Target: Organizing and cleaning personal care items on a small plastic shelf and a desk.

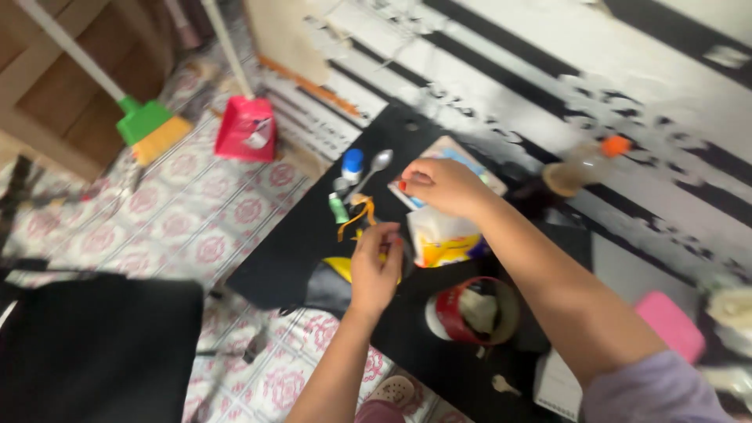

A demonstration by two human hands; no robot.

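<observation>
Nearest, the left hand [374, 270] pinches a thin yellow strip [350, 222] above the black counter [274, 266]. Beyond it, the right hand [441, 186] curls shut on a small red-tipped object [403, 186], a white-and-yellow plastic pouch [441, 237] just below its wrist.

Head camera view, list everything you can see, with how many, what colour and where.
Black table: one, centre.
Spoon: one, silver, far side of the table.
Small bottle: one, blue cap, beside the spoon.
Green tube: one, below the bottle.
White packet: one, yellow and purple print, mid-table.
Red cup: one, near edge, something pale inside.
Plastic bottle: one, orange cap, brownish contents, lying right.
Pink block: one, far right.
Dustpan: one, red, on the tiled floor.
Broom: one, green and yellow, left of the dustpan.
Left hand: fingers on a yellow strip.
Right hand: fingers pinching something small and red.
</observation>
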